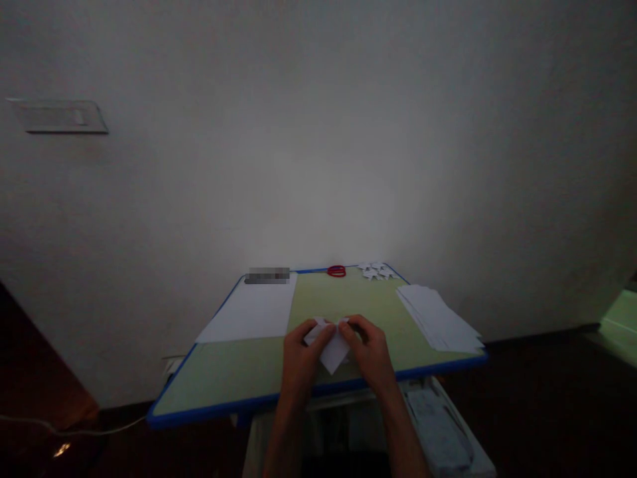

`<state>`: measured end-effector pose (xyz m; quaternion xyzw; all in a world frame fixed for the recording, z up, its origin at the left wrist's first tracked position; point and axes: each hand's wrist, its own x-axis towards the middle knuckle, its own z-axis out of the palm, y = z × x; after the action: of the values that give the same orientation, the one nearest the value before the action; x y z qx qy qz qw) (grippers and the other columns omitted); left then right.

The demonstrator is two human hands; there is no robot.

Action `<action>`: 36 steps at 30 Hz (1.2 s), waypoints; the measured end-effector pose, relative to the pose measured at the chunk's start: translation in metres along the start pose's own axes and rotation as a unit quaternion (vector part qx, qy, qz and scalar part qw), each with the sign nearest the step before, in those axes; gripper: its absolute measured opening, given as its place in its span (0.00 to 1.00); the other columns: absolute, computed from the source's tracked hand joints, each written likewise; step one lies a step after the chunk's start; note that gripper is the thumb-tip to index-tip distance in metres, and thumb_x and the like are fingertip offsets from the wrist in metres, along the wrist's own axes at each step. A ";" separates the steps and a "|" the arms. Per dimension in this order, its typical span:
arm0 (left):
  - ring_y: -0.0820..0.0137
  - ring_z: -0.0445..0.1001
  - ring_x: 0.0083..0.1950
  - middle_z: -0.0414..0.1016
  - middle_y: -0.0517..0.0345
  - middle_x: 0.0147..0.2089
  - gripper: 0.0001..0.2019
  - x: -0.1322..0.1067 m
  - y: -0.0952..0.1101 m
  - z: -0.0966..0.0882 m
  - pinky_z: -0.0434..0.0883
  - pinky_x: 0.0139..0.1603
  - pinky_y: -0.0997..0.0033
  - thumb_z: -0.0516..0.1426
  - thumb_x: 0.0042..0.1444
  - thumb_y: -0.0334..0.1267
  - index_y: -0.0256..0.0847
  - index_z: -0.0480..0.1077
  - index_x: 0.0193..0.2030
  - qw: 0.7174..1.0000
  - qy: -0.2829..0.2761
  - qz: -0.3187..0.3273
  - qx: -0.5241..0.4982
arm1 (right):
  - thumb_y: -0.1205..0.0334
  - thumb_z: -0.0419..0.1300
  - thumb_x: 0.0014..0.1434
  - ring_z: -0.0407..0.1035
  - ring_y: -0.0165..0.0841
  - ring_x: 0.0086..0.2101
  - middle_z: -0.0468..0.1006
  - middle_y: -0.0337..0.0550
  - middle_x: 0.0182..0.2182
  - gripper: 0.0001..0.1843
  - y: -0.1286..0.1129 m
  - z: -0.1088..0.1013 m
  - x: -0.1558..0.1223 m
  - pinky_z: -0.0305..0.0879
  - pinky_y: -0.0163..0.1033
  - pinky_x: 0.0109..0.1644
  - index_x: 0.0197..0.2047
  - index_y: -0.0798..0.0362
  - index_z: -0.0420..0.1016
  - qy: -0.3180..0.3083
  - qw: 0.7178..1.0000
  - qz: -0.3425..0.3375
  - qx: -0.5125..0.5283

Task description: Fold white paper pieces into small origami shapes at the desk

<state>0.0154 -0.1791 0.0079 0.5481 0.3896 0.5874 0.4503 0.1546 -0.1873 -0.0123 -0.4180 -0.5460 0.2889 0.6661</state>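
Observation:
A small piece of folded white paper (332, 355) is held between my two hands, over the front part of the green table top. One corner of it points down toward me. My left hand (302, 352) pinches its left side with thumb and fingers. On the right side my right hand (369, 346) grips it the same way, the thumbs close together near the paper's upper edge. Parts of the paper are hidden behind my fingers.
The green table (223, 375) has a blue rim. A large white sheet (253, 309) lies at left, a blurred dark item (267, 275) at its far edge. Red-handled scissors (336, 271) and several folded paper shapes (377, 271) lie at the back; a paper stack (440, 318) is at right.

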 end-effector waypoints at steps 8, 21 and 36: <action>0.68 0.74 0.32 0.80 0.58 0.30 0.14 -0.004 -0.009 -0.003 0.69 0.32 0.74 0.68 0.51 0.48 0.37 0.80 0.32 0.998 -0.012 0.036 0.044 | 0.55 0.65 0.59 0.75 0.37 0.35 0.81 0.41 0.31 0.09 0.011 -0.005 -0.003 0.68 0.39 0.42 0.35 0.52 0.81 -0.004 0.999 -0.034 -0.031; 0.67 0.76 0.34 0.82 0.55 0.33 0.15 -0.002 -0.018 0.002 0.72 0.35 0.72 0.70 0.50 0.48 0.37 0.82 0.37 0.998 0.033 0.032 -0.030 | 0.52 0.66 0.60 0.75 0.38 0.37 0.81 0.42 0.32 0.11 0.011 -0.004 -0.005 0.70 0.40 0.42 0.36 0.52 0.79 0.001 1.000 -0.004 0.026; 0.72 0.71 0.29 0.76 0.60 0.29 0.13 -0.006 -0.018 -0.002 0.68 0.29 0.76 0.68 0.53 0.47 0.38 0.79 0.32 0.997 0.044 0.052 -0.042 | 0.51 0.68 0.58 0.75 0.37 0.34 0.82 0.40 0.31 0.12 0.009 -0.007 -0.005 0.68 0.38 0.38 0.36 0.51 0.79 -0.026 0.999 0.016 0.039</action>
<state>0.0157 -0.1794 -0.0107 0.5216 0.3549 0.6495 0.4244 0.1612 -0.1890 -0.0229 -0.3927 -0.5449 0.3312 0.6627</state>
